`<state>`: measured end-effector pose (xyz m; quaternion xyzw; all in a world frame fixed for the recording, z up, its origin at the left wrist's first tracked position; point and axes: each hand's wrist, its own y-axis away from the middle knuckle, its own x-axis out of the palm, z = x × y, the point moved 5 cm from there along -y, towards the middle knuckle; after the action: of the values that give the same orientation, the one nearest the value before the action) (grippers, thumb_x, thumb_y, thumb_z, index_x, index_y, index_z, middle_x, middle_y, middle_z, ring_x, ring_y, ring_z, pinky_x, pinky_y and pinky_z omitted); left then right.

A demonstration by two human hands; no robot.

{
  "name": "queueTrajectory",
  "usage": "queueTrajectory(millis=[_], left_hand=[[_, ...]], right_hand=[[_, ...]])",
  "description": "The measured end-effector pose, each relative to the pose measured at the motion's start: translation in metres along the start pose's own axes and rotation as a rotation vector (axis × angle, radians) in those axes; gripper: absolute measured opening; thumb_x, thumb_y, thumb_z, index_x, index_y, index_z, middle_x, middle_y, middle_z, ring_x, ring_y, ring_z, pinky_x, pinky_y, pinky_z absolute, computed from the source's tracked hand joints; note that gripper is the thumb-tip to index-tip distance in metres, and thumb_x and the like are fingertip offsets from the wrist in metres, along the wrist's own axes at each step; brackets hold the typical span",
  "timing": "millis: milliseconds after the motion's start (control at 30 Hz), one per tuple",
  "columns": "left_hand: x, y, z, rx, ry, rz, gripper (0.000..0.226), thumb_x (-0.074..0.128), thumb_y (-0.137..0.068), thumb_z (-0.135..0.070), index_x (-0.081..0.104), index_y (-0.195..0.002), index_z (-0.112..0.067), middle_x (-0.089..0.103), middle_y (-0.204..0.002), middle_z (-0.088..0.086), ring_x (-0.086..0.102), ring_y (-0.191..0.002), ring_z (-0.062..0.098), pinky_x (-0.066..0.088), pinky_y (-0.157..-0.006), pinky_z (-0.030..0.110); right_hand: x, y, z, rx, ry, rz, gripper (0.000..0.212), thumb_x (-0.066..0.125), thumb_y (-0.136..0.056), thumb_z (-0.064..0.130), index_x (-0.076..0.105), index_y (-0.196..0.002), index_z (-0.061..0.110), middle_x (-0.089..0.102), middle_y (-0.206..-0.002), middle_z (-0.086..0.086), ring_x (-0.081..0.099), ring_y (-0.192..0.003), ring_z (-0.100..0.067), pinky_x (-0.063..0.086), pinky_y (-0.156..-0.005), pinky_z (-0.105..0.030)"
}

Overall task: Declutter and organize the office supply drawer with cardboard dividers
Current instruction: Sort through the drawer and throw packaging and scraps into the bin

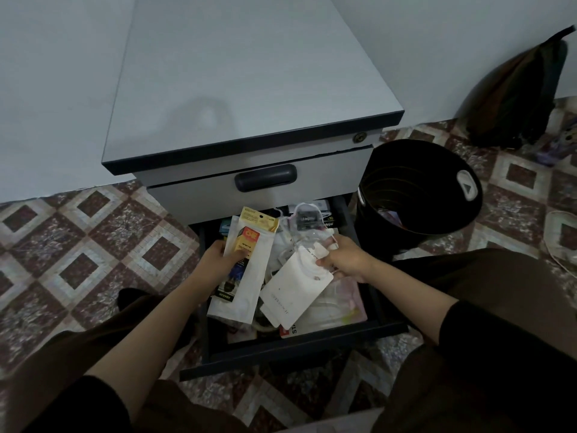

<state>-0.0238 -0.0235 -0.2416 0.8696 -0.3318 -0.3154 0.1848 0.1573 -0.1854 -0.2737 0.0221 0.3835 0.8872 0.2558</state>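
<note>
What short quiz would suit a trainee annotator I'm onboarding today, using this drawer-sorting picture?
1. True or false: the upper drawer with the dark handle is pulled open.
2. What stands on the floor to the right of the cabinet? A) a black bin B) a chair C) a cardboard box
3. Which grips the yellow-topped packet: the left hand or the right hand?
Key: 1 false, only the lower drawer is open; 2 A; 3 left, while the right pinches a white pouch.
</note>
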Motion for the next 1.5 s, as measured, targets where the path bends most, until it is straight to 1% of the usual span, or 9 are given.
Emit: queueTrajectory(millis=[100,233,433,700,767,867,1000,1267,1500], left_hand=[[0.003,0.007,-0.008,0.038,-0.016,0.006,0.029,0.057,-0.091,-0.021,0.048,-0.114,-0.005,0.055,-0.102,0.007,0.054,-0.081,0.015,0.041,-0.067,0.026],[0.012,0.019,-0.021,0.065,-0.006,0.043,0.023,0.055,-0.092,-0.018,0.048,-0.111,-0.008,0.056,-0.100,0.004,0.054,-0.076,0.010,0.039,-0.058,0.020],[0.041,0.032,-0.050,0.105,-0.065,0.135,0.029,0.055,-0.091,-0.020,0.052,-0.116,-0.007,0.062,-0.112,0.009,0.061,-0.098,0.024,0.051,-0.086,0.037],[0.096,0.040,-0.098,0.282,-0.195,0.165,0.046,0.062,-0.087,-0.024,0.041,-0.127,-0.011,0.058,-0.119,0.007,0.057,-0.106,0.023,0.047,-0.095,0.043],[0.111,0.039,-0.111,0.335,-0.219,0.142,0.044,0.062,-0.087,-0.024,0.043,-0.125,-0.013,0.058,-0.116,0.005,0.057,-0.102,0.021,0.048,-0.088,0.036],[0.133,0.039,-0.134,0.398,-0.230,0.137,0.041,0.061,-0.089,-0.025,0.043,-0.124,-0.015,0.056,-0.109,0.001,0.056,-0.096,0.017,0.044,-0.077,0.029],[0.168,0.029,-0.160,0.439,-0.152,0.196,0.049,0.063,-0.087,-0.021,0.040,-0.131,-0.016,0.058,-0.116,0.000,0.058,-0.099,0.016,0.045,-0.074,0.025],[0.236,-0.018,-0.184,0.324,-0.082,0.237,0.044,0.061,-0.089,-0.020,0.043,-0.128,-0.011,0.056,-0.113,0.005,0.056,-0.097,0.020,0.046,-0.083,0.034],[0.276,-0.066,-0.196,0.118,0.080,0.185,0.038,0.058,-0.091,-0.025,0.049,-0.120,-0.002,0.060,-0.112,0.009,0.058,-0.090,0.022,0.044,-0.063,0.028]], right_hand=[[-0.016,0.010,0.005,-0.055,0.026,-0.030,0.028,0.057,-0.086,-0.006,0.041,-0.101,0.012,0.053,-0.082,-0.005,0.056,-0.065,-0.016,0.048,-0.045,-0.027],[-0.039,0.025,0.011,-0.135,0.038,-0.079,0.026,0.059,-0.084,-0.006,0.042,-0.096,0.010,0.054,-0.084,-0.008,0.056,-0.065,-0.018,0.050,-0.051,-0.032],[-0.081,0.058,0.020,-0.247,-0.003,-0.162,0.023,0.061,-0.081,-0.010,0.051,-0.092,0.008,0.057,-0.083,-0.010,0.059,-0.063,-0.020,0.051,-0.043,-0.028],[-0.164,0.084,0.016,-0.270,-0.178,-0.443,0.019,0.065,-0.081,-0.006,0.055,-0.088,0.008,0.060,-0.085,-0.007,0.062,-0.070,-0.022,0.052,-0.050,-0.031],[-0.189,0.087,0.016,-0.262,-0.186,-0.526,0.019,0.064,-0.083,-0.003,0.050,-0.090,0.008,0.057,-0.085,-0.008,0.059,-0.071,-0.024,0.053,-0.050,-0.031],[-0.224,0.090,0.017,-0.278,-0.185,-0.631,0.021,0.064,-0.081,-0.001,0.047,-0.087,0.010,0.058,-0.097,-0.014,0.059,-0.088,-0.031,0.052,-0.075,-0.045],[-0.261,0.093,0.024,-0.296,-0.264,-0.728,0.029,0.061,-0.083,-0.002,0.044,-0.079,0.021,0.053,-0.085,0.000,0.056,-0.090,-0.026,0.050,-0.073,-0.040],[-0.316,0.082,0.029,-0.345,-0.366,-0.931,0.021,0.058,-0.085,0.000,0.052,-0.104,0.007,0.056,-0.097,-0.007,0.054,-0.085,-0.020,0.043,-0.064,-0.028],[-0.350,0.056,0.002,-0.259,-0.534,-0.994,0.023,0.061,-0.084,-0.001,0.050,-0.100,0.012,0.059,-0.108,-0.012,0.058,-0.094,-0.025,0.050,-0.084,-0.040]])
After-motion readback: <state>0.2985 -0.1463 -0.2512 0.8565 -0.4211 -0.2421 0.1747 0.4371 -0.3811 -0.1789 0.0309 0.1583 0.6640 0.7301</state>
